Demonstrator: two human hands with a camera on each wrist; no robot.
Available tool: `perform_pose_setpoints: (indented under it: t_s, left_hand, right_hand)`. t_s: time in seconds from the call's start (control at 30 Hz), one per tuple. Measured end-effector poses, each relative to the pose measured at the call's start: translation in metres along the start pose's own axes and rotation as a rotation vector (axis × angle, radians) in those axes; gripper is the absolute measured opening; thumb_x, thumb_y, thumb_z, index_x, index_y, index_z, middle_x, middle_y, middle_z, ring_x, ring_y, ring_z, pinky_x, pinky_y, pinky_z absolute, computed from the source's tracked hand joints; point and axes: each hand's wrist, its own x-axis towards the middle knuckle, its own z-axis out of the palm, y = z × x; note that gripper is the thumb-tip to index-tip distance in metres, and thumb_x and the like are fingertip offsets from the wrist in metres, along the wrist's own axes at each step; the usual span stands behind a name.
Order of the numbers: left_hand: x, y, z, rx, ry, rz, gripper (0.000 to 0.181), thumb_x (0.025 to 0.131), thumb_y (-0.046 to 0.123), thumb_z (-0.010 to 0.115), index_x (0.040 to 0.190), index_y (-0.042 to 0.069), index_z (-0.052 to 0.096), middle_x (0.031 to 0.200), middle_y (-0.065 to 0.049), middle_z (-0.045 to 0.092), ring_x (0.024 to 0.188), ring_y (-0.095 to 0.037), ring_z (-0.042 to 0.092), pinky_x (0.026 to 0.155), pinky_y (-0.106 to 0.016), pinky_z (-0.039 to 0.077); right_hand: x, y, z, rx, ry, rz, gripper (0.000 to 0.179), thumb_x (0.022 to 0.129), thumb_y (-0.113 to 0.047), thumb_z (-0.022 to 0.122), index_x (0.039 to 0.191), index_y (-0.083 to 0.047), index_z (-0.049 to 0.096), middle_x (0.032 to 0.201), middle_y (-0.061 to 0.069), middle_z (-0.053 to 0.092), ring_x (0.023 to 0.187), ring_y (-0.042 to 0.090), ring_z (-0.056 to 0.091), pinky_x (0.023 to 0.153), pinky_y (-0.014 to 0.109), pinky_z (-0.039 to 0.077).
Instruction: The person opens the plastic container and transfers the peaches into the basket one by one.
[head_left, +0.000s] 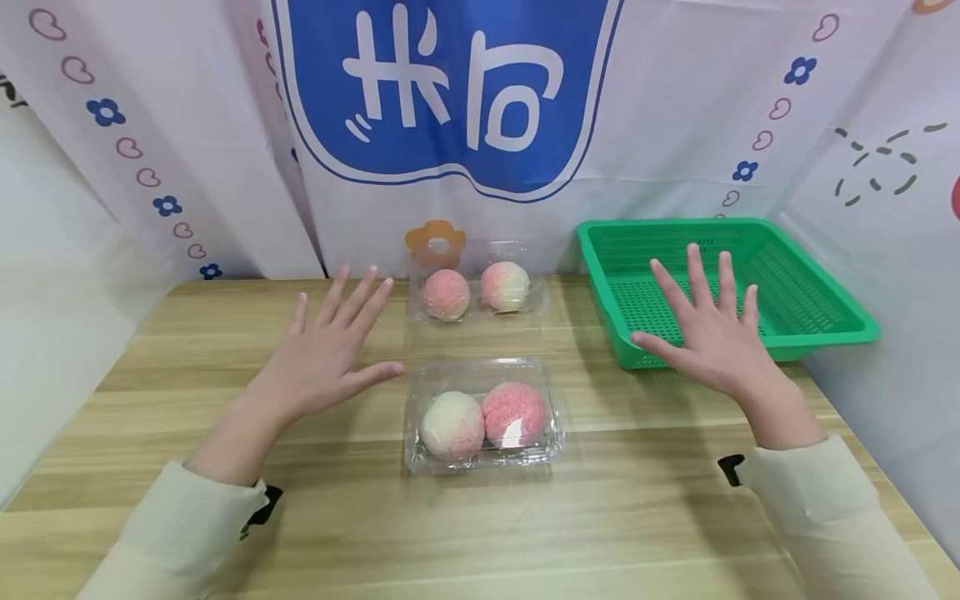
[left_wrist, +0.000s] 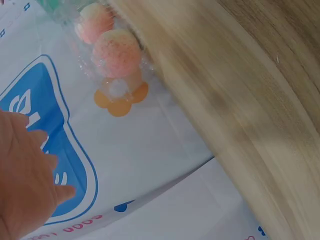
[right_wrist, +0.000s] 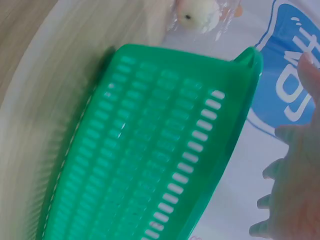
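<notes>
My left hand hovers above the left side of the wooden table, fingers spread, holding nothing. My right hand is also spread and bare, overlapping the green plastic basket in the head view. Between the hands sits a clear plastic box with two round pink-and-white peach-like balls, a mostly white one and a mostly pink one. Behind it, near the cloth, another clear plastic box has two more such balls, one at left and one at right.
The wooden table ends at a white printed cloth with a blue emblem, hanging behind it. More white cloth rises along the right side. The basket stands at the back right, its slotted wall filling much of the right wrist view.
</notes>
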Motion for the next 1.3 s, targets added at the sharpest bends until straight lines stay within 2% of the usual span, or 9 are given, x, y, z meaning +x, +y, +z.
perform_pose_setpoints:
  t_s: [0.13,0.27,0.33,0.53,0.6,0.77,0.97,1.13,1.3]
  left_hand:
    - [-0.008,0.001,-0.005,-0.112,-0.007,0.013,0.088,0.097,0.062,0.048,0.159,0.03,-0.005,0.169,0.003,-0.003,0.156,-0.027,-0.009,0.116,-0.072,0.007]
    - [-0.017,0.001,-0.008,-0.249,-0.001,0.056,0.074,0.1,0.051,0.051,0.16,0.025,0.016,0.166,-0.006,0.021,0.153,-0.036,0.019,0.117,-0.065,0.021]
    - [-0.021,0.0,-0.009,-0.331,0.008,0.07,0.065,0.101,0.045,0.052,0.157,0.023,0.027,0.163,-0.008,0.03,0.149,-0.038,0.029,0.116,-0.063,0.027]
    - [-0.031,0.002,-0.006,-0.534,0.056,0.074,0.052,0.1,0.031,0.059,0.149,0.02,0.045,0.155,-0.01,0.044,0.143,-0.038,0.04,0.106,-0.064,0.039]
    - [-0.032,0.002,-0.002,-0.583,0.047,0.072,0.05,0.1,0.028,0.06,0.147,0.017,0.047,0.152,-0.012,0.047,0.14,-0.039,0.044,0.102,-0.064,0.043]
    - [-0.034,0.003,0.012,-0.66,-0.013,0.041,0.048,0.101,0.028,0.059,0.145,0.012,0.05,0.15,-0.014,0.049,0.135,-0.041,0.048,0.097,-0.064,0.047]
    - [-0.033,0.004,0.026,-0.664,-0.008,0.012,0.049,0.1,0.028,0.061,0.143,0.007,0.05,0.15,-0.018,0.047,0.138,-0.045,0.043,0.096,-0.068,0.045]
    - [-0.031,0.005,0.031,-0.69,-0.074,0.006,0.048,0.099,0.029,0.062,0.138,0.003,0.055,0.144,-0.02,0.053,0.131,-0.046,0.05,0.093,-0.063,0.05]
    - [-0.031,0.005,0.031,-0.755,-0.149,0.015,0.044,0.099,0.026,0.062,0.133,-0.001,0.058,0.134,-0.021,0.061,0.12,-0.04,0.06,0.091,-0.052,0.054]
  right_hand:
    - [0.001,-0.01,-0.002,0.003,0.068,-0.031,0.095,0.091,-0.065,0.056,0.159,-0.034,-0.001,0.164,-0.002,-0.027,0.148,0.035,-0.033,0.108,0.079,-0.008]
    - [0.0,-0.026,-0.006,0.007,0.135,-0.075,0.094,0.09,-0.059,0.063,0.159,-0.035,0.004,0.166,-0.003,-0.02,0.151,0.034,-0.027,0.111,0.077,-0.001]
    - [-0.001,-0.036,-0.008,0.02,0.163,-0.101,0.093,0.09,-0.055,0.066,0.16,-0.035,0.007,0.168,-0.002,-0.016,0.152,0.034,-0.024,0.112,0.078,0.003]
    - [-0.001,-0.064,-0.008,0.049,0.262,-0.239,0.091,0.087,-0.044,0.072,0.159,-0.028,0.019,0.169,0.005,0.002,0.154,0.042,0.0,0.107,0.078,0.021]
    - [-0.002,-0.074,-0.006,0.067,0.276,-0.306,0.091,0.087,-0.043,0.073,0.159,-0.023,0.022,0.169,0.008,0.008,0.152,0.046,0.009,0.107,0.076,0.026]
    - [-0.008,-0.101,0.004,0.119,0.205,-0.431,0.086,0.089,-0.049,0.069,0.157,-0.019,0.027,0.167,0.009,0.017,0.15,0.045,0.02,0.112,0.068,0.029]
    - [-0.01,-0.124,0.021,0.135,0.12,-0.517,0.08,0.09,-0.052,0.066,0.155,-0.021,0.032,0.165,0.007,0.024,0.15,0.043,0.024,0.109,0.065,0.035]
    - [-0.01,-0.141,0.034,0.134,0.069,-0.615,0.076,0.091,-0.052,0.064,0.153,-0.019,0.037,0.162,0.008,0.032,0.149,0.041,0.028,0.113,0.059,0.034]
    - [-0.013,-0.156,0.046,0.115,-0.018,-0.64,0.074,0.09,-0.057,0.063,0.152,-0.024,0.039,0.159,0.006,0.038,0.147,0.04,0.032,0.108,0.06,0.041]
